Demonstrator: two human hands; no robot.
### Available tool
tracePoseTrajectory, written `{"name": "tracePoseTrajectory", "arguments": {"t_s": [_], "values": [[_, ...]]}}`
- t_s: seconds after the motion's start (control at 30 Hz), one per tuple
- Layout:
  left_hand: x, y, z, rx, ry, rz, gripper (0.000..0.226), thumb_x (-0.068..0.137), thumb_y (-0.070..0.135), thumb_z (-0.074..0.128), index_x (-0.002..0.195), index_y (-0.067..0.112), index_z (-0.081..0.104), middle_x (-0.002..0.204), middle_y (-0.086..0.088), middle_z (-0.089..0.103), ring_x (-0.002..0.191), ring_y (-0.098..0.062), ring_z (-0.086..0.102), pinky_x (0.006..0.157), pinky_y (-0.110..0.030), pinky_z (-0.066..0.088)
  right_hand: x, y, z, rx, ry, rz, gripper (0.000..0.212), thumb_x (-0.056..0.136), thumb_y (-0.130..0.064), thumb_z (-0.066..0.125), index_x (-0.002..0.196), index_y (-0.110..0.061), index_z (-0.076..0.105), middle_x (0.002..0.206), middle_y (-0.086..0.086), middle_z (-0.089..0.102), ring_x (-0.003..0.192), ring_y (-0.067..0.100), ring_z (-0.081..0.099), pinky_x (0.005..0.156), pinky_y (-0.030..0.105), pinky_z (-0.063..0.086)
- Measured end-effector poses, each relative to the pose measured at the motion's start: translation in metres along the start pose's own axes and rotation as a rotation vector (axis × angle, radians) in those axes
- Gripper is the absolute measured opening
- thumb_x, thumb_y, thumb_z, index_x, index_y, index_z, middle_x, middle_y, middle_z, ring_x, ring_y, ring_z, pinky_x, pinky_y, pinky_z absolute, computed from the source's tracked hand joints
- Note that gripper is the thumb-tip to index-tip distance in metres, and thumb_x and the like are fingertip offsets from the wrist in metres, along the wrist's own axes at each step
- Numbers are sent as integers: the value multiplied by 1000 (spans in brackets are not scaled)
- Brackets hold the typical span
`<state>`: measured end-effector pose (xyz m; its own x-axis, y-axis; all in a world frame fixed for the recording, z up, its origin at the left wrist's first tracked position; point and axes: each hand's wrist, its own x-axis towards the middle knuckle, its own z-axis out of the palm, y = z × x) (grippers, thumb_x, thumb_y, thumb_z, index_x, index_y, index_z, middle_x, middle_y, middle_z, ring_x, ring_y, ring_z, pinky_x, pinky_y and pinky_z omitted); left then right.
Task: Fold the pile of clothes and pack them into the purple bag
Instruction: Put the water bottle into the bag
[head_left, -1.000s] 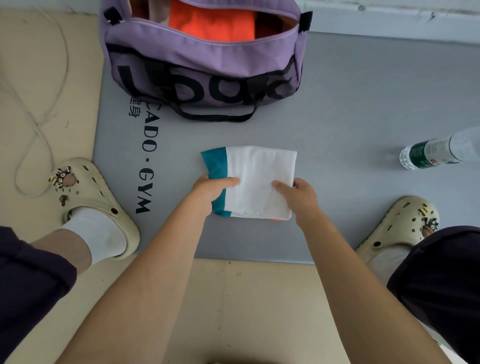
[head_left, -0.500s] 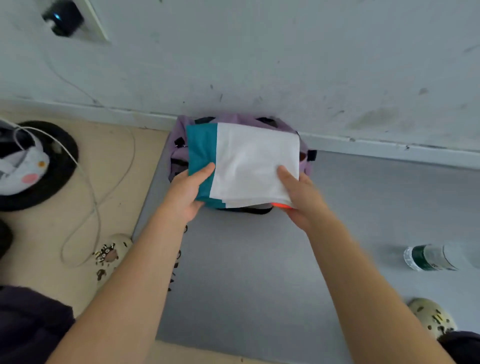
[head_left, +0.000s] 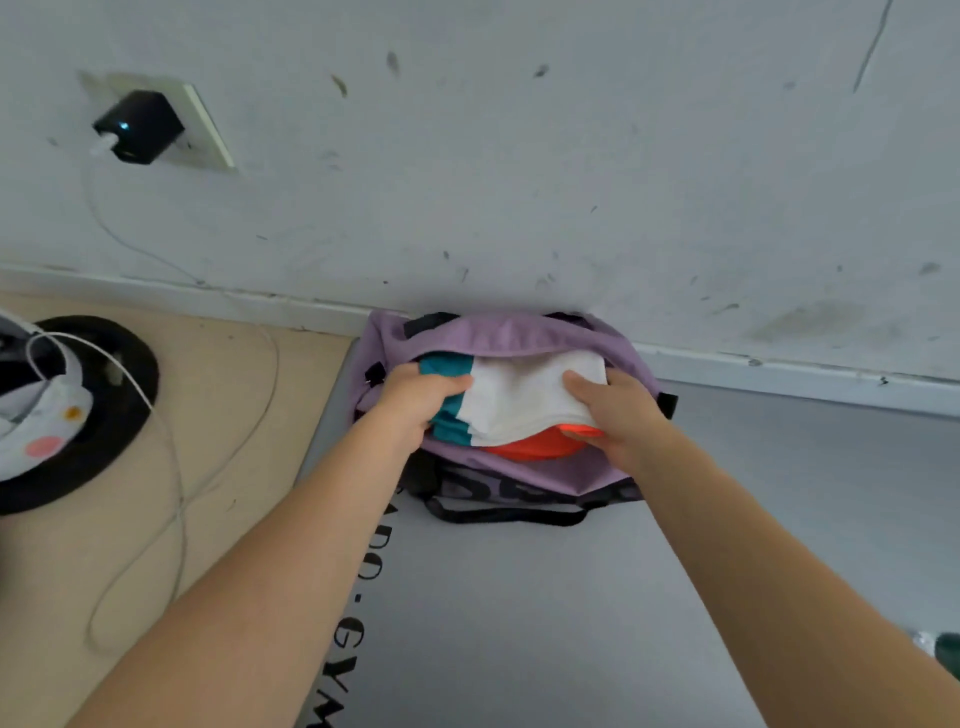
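Lifted off the mat, the folded shirt (head_left: 524, 400), gripped by both the left hand (head_left: 415, 402) and right hand (head_left: 621, 413), now enters the bag (head_left: 498, 332), nearly packed.

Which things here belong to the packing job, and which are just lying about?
Belong to the job:
left hand
right hand
folded white-and-teal garment
orange garment
purple bag

Lying about:
black charger
white cable
grey gym mat
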<state>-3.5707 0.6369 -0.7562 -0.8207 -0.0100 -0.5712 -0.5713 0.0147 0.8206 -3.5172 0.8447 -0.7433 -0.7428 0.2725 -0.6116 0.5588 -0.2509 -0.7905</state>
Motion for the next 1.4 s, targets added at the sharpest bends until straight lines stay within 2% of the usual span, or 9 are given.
{"name": "tracePoseTrajectory", "arguments": {"t_s": [0.17, 0.3, 0.43, 0.57, 0.67, 0.83, 0.93, 1.1, 1.4], "values": [[18, -6, -6, 183, 142, 293, 16, 84, 16, 75, 95, 22, 65, 97, 8, 68, 95, -17, 65, 77, -28, 51, 20, 7, -3, -328, 52, -259, 34, 90, -27, 66, 121, -12, 64, 115, 6, 68, 109, 28, 62, 96, 43, 49], [23, -33, -13, 732, 205, 436, 31, 87, 23, 71, 113, 9, 61, 102, 3, 60, 92, -14, 52, 76, -26, 38, 24, 23, -3, -732, 83, -430, 44, 88, -32, 67, 126, -11, 59, 120, 7, 65, 114, 29, 56, 93, 30, 40], [12, -35, -20, 1093, 188, 564, 35, 90, 42, 64, 104, 11, 55, 86, -3, 58, 85, -26, 59, 68, -32, 38, 13, 23, -8, -1304, 193, -505, 56, 91, -53, 54, 127, -10, 55, 120, 11, 63, 115, 30, 55, 101, 37, 38], [-8, -24, -37, 1578, 275, 835, 58, 87, 72, 38, 69, 18, 48, 55, 2, 50, 56, -22, 45, 78, -38, 33, -18, 15, -29, -1723, 178, -657, 70, 87, -71, 18, 63, -15, 51, 56, -2, 48, 67, 24, 53, 78, 31, 32], [-24, -8, -53, 1648, 354, 982, 65, 90, 72, 29, 53, 20, 46, 48, 1, 53, 50, -19, 34, 70, -37, 22, -35, 4, -43, -1926, 239, -792, 78, 83, -69, -4, 58, -17, 49, 47, -7, 37, 48, 15, 35, 76, 34, 20], [-32, 13, -75, 1696, 352, 800, 70, 90, 75, 17, 94, 18, 57, 80, -2, 69, 73, -23, 60, 75, -39, 27, -37, -13, -60, -1872, 379, -836, 71, 87, -70, 5, 83, -19, 54, 75, -2, 64, 70, 21, 56, 72, 35, 16], [-48, 25, -69, 1667, 371, 797, 73, 91, 73, 17, 110, 14, 54, 62, 1, 56, 60, -24, 52, 79, -40, 31, -44, -16, -64, -1798, 387, -852, 59, 89, -68, 21, 103, -17, 48, 79, 2, 66, 71, 23, 60, 69, 36, 16], [-110, 25, -67, 1654, 317, 791, 76, 88, 75, 10, 108, 17, 55, 51, 5, 46, 50, -20, 44, 79, -38, 31, -102, -13, -91, -1674, 475, -910, 54, 90, -67, 23, 101, -18, 41, 66, -1, 62, 54, 22, 46, 70, 35, 19], [-224, -30, -47, 1695, 148, 694, 79, 88, 75, 8, 112, 18, 56, 61, 1, 58, 60, -23, 53, 90, -43, 33, -222, 36, -149, -1712, 433, -650, 60, 89, -68, 17, 118, -22, 43, 95, 0, 68, 82, 25, 61, 78, 41, 27]]}}
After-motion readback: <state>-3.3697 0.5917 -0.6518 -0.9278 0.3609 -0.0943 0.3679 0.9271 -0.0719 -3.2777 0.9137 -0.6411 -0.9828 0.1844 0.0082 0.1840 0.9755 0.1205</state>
